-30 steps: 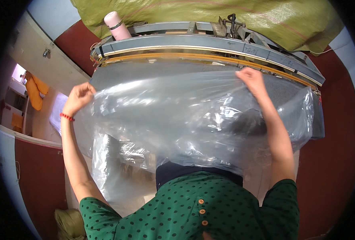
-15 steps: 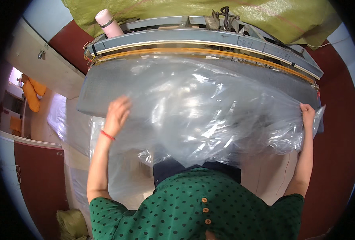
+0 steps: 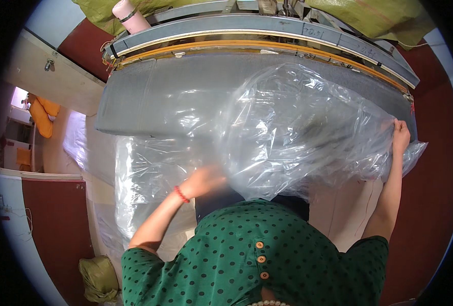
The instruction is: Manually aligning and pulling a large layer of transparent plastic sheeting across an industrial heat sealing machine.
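Note:
A large clear plastic sheet (image 3: 282, 127), crumpled and shiny, lies across the right half of a long grey padded work surface (image 3: 124, 102) and hangs over its front edge. My right hand (image 3: 401, 136) is closed on the sheet's edge at the far right, fingers pinched together. My left hand (image 3: 206, 180), with a red bracelet on its wrist, is in front of the surface beside the sheet's left part. Motion smears its fingers, so their grip is unclear. More clear plastic (image 3: 145, 176) hangs below the surface at the left.
Behind the surface runs a long grey metal bar (image 3: 211, 25) with orange strips (image 3: 221, 45) along it. A pink bottle (image 3: 130, 16) stands at its left end. Yellow-green woven sheeting (image 3: 364, 18) is at the back. A green bundle (image 3: 98, 278) lies on the floor, lower left.
My left hand has swept right and toward me, and the sheet's left part has moved right, baring more grey surface. My right hand keeps hold of the edge, slightly farther right.

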